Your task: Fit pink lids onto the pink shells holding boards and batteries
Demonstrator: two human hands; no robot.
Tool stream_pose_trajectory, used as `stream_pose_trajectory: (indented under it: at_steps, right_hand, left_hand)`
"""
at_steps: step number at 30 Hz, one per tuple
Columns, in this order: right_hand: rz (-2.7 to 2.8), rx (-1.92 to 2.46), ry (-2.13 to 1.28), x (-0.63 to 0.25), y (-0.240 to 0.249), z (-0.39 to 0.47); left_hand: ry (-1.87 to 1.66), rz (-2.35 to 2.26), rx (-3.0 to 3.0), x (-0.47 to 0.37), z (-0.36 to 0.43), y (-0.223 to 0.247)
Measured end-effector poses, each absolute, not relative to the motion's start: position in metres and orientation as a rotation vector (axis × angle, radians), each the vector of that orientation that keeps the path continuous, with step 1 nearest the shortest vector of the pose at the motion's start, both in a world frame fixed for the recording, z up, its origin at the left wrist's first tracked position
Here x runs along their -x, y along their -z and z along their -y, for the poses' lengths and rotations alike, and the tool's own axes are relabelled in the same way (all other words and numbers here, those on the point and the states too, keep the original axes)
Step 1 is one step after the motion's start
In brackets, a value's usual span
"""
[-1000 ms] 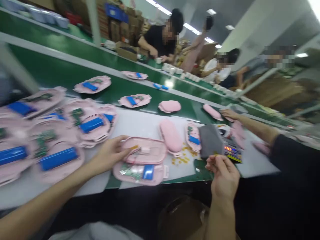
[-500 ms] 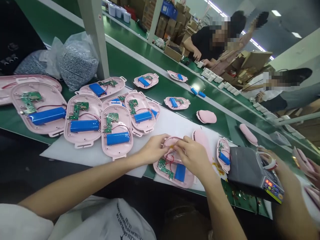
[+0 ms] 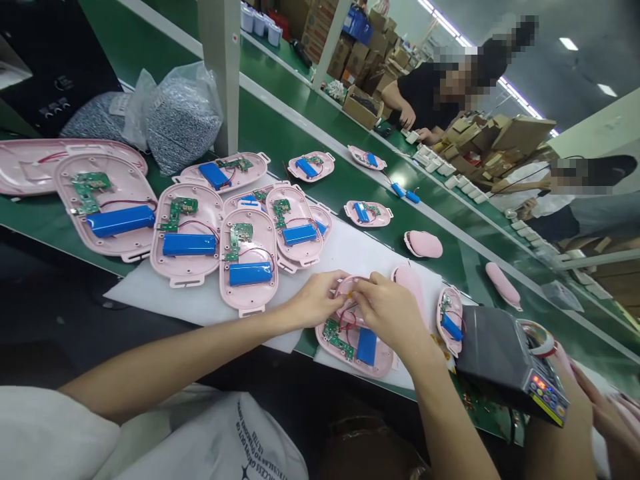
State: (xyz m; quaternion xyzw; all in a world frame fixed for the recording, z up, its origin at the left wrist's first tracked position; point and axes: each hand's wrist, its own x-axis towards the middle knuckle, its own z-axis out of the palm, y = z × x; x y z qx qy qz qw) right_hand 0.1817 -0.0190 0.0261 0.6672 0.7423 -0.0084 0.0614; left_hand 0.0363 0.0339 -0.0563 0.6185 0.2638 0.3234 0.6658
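Tilted over an opened pink shell (image 3: 329, 349) is a second pink shell half (image 3: 361, 283). My left hand (image 3: 320, 299) grips its left edge. My right hand (image 3: 395, 310) is closed over its right side, fingertips at a small amber piece (image 3: 349, 295), perhaps tape, inside it. Red wires (image 3: 347, 323) run between the two halves. In the lower half lie a green circuit board (image 3: 339, 339) and a blue battery pack (image 3: 367, 347). My right fingers hide part of the upper half.
Several pink shells with boards and batteries (image 3: 249, 267) overlap on the left. A black device with a lit display (image 3: 495, 353) stands at the right, beside another person's arm (image 3: 560, 427). Behind are a bag of small parts (image 3: 185, 117), a post (image 3: 220, 73) and a green conveyor belt (image 3: 310, 127).
The view has shifted, so most things sit further right. Both hands keep their place on the upper shell half. The neighbouring person's hand at the right has moved away from the black device.
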Motion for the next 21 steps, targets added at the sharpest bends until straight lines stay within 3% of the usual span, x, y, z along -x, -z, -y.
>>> stream_pose_trajectory:
  at_steps: [9, 16, 21]
  right_hand:
    - [-1.913, -2.388, -0.228, -0.178, -0.036, 0.003]
    - [-2.214, -2.531, 0.431, -0.224, -0.032, 0.005]
    - [-2.502, -2.514, 0.234, -0.214, -0.038, 0.051]
  left_hand:
    - [-0.761, -0.646, -1.470, -0.033, -0.031, 0.056]
    - [-0.741, -0.702, -1.567, -0.029, -0.033, 0.049]
    - [-0.682, -0.571, -1.733, -0.027, -0.031, 0.045]
